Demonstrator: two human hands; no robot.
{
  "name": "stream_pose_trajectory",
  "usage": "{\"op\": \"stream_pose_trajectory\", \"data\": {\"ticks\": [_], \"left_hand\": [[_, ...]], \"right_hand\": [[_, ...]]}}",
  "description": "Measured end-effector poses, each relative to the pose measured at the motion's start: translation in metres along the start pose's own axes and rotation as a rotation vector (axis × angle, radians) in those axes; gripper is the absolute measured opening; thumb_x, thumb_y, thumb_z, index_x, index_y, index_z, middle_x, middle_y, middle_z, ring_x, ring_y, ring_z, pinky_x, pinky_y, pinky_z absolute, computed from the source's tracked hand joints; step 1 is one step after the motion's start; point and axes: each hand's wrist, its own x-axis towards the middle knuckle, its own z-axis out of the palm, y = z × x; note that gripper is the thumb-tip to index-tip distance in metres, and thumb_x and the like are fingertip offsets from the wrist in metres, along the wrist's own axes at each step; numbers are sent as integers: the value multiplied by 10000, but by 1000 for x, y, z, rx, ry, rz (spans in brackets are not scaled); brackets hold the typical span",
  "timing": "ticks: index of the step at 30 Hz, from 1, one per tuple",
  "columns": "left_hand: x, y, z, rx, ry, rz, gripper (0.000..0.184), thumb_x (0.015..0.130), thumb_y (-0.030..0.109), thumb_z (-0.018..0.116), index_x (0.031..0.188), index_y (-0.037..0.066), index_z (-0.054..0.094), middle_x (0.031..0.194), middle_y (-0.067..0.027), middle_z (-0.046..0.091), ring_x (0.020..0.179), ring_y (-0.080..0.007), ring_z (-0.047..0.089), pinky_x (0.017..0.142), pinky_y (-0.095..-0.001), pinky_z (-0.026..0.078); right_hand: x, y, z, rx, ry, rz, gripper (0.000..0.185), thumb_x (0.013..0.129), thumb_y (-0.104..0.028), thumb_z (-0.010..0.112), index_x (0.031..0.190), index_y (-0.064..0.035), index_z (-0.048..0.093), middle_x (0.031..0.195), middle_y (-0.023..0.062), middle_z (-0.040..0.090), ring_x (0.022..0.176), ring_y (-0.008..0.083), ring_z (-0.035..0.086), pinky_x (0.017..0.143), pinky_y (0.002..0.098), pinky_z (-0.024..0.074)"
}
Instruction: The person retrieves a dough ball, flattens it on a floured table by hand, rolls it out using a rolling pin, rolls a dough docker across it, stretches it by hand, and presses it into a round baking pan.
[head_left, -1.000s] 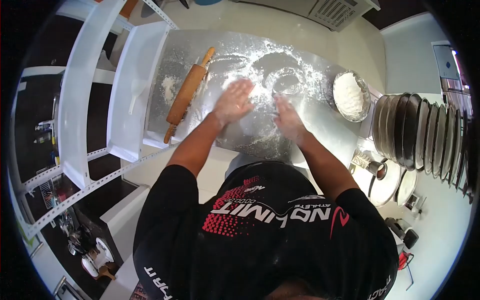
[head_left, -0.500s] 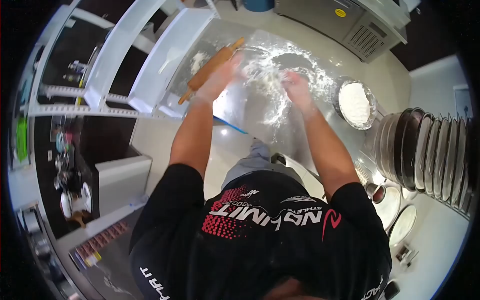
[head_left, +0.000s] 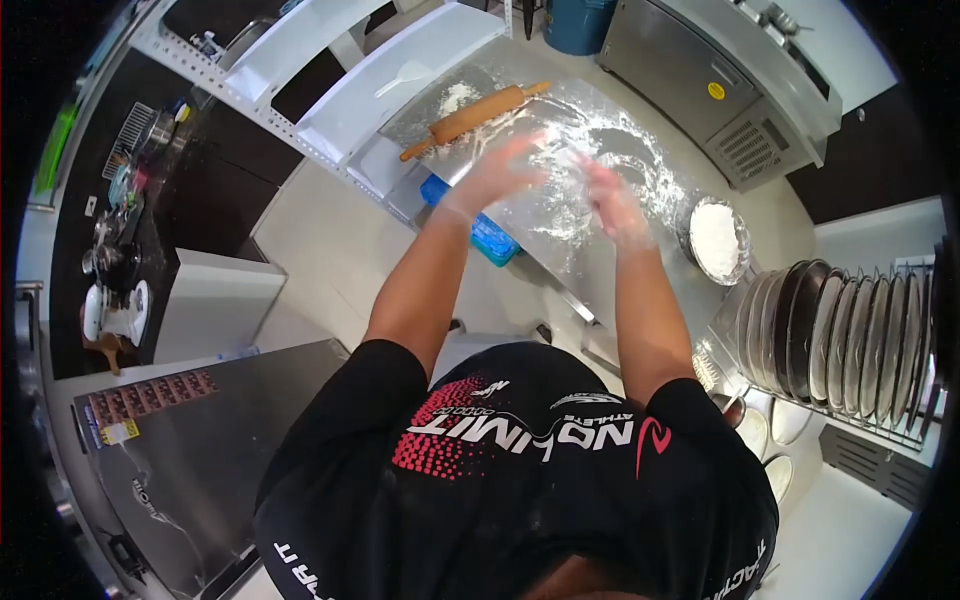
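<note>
My left hand point(head_left: 498, 180), blurred by motion, is held over the near side of the steel table point(head_left: 600, 270), its fingers spread and nothing in them. To its right is my right hand point(head_left: 614, 200), also blurred, with its fingers stretched toward the left one. The hands are apart. Under and beyond them, loose white flour point(head_left: 570, 205) is smeared over the tabletop. A wooden rolling pin point(head_left: 478, 114) lies just past my left hand, touched by neither hand. Right of my right hand stands a round metal bowl heaped with white flour point(head_left: 714, 240).
A rack of upright round pans point(head_left: 840, 330) stands at the right. White shelving point(head_left: 395, 75) borders the table's left end, with a white scraper point(head_left: 405, 77) on it. A blue container point(head_left: 490, 238) sits below the near edge. A steel cabinet point(head_left: 690, 85) stands beyond the table.
The view has shifted, so the table and rolling pin appear farther right. My left hand has come away from beside the rolling pin, toward me. Both hands remain over the table.
</note>
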Motion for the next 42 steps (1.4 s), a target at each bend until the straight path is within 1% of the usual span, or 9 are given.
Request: {"op": "stream_pose_trajectory", "data": {"ticks": [2, 3, 7, 13, 18, 25, 34, 40, 42], "left_hand": [[-12, -15, -9, 1071, -139, 184, 564, 948, 228, 697, 1495, 143, 585, 1550, -66, 556, 1447, -299, 483, 1173, -384, 399], [-19, -18, -16, 1062, -132, 180, 564, 948, 228, 697, 1495, 143, 585, 1550, -66, 556, 1447, -299, 483, 1173, -384, 399], [-76, -41, -39, -370, -95, -430, 603, 969, 204, 670, 1543, 102, 515, 1606, -106, 477, 1479, -291, 430, 1195, -392, 362], [-180, -145, -47, -515, -28, -397, 650, 965, 183, 708, 1572, 126, 481, 1604, -62, 481, 1446, -229, 445, 1184, -358, 350], [-258, -249, -56, -684, 71, -697, 650, 1000, 249, 683, 1593, 135, 442, 1578, -87, 493, 1381, -223, 490, 1170, -386, 361], [-295, -349, 8, -857, 551, -1043, 596, 1022, 330, 640, 1534, 65, 488, 1450, -124, 586, 1309, -254, 528, 1078, -382, 415], [-212, -537, 97, -546, 767, -600, 542, 1053, 398, 578, 1438, 17, 578, 1427, -151, 619, 1274, -267, 587, 1089, -359, 448], [-183, -535, 99, -463, 694, -546, 553, 1054, 445, 564, 1460, 69, 554, 1373, -149, 650, 1247, -291, 608, 1045, -383, 487], [-179, -523, 92, -510, 528, -329, 601, 1059, 465, 544, 1485, 41, 519, 1402, -161, 621, 1255, -323, 602, 1071, -411, 472]], "right_hand": [[-7, 3, 9, -399, -92, 50, 344, 963, -49, 634, 1303, 5, 649, 1311, 140, 681, 990, 163, 667, 906, 261, 550], [-10, 7, 16, -410, -91, 54, 344, 963, -49, 634, 1303, 5, 649, 1311, 140, 681, 990, 163, 667, 906, 261, 550], [-36, 49, 47, -114, -9, 204, 330, 983, 16, 564, 1287, -31, 683, 1247, 115, 708, 903, 169, 656, 843, 219, 524], [-27, 125, 132, 82, 236, 457, 357, 955, 21, 555, 1276, -44, 697, 1121, 80, 724, 824, 135, 639, 769, 197, 509], [3, 269, 48, -134, -176, 672, 329, 955, -41, 607, 1271, -53, 698, 1044, 65, 719, 766, 128, 627, 696, 219, 501], [38, 397, -121, -684, 412, 371, 338, 957, -221, 742, 1258, -73, 703, 989, 58, 711, 722, 136, 624, 623, 258, 490], [112, 410, -128, -534, 537, 249, 359, 1027, -300, 644, 1274, -43, 676, 1144, 95, 721, 876, 139, 655, 723, 237, 505], [130, 415, -127, -404, 539, -28, 355, 998, -282, 676, 1240, -23, 683, 1183, 141, 730, 970, 192, 700, 842, 297, 564], [126, 389, -137, 38, 535, -89, 327, 971, -178, 633, 1235, 7, 685, 1190, 158, 734, 1008, 263, 706, 934, 362, 560]]}}
